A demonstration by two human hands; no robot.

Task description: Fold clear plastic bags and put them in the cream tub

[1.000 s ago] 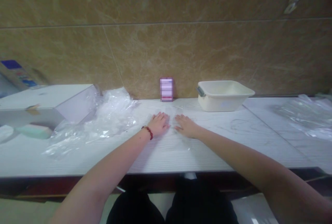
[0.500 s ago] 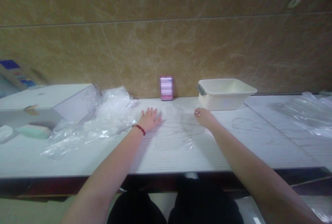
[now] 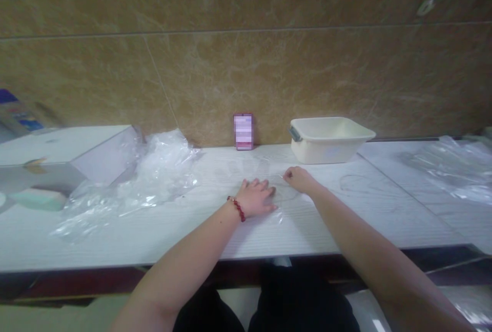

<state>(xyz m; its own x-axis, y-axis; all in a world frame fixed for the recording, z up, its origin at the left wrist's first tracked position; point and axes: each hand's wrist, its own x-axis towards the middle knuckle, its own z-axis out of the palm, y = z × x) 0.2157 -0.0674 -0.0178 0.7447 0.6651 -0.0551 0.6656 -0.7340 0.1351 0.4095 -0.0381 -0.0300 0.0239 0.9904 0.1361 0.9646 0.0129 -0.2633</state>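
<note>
A thin clear plastic bag [image 3: 283, 193] lies on the white wood-grain table, hard to make out apart from its glints and edges. My left hand [image 3: 255, 199], with a red bead bracelet at the wrist, is spread palm down at the bag's left part, fingers apart. At the upper right edge my right hand [image 3: 299, 178] pinches the clear film between thumb and fingers. A cream plastic bin [image 3: 326, 150] with a grey handle stands just beyond my right hand.
A phone [image 3: 243, 132] leans upright against the tiled wall. To the left are a pile of crumpled clear plastic bags [image 3: 161, 168], a white box [image 3: 96, 158] and a pale green item [image 3: 40, 199]. More clear plastic bags [image 3: 457, 168] lie at the far right.
My left hand has moved right and nearer to me, onto the plastic bag. My right hand has shifted slightly left and toward me, still pinching the film.
</note>
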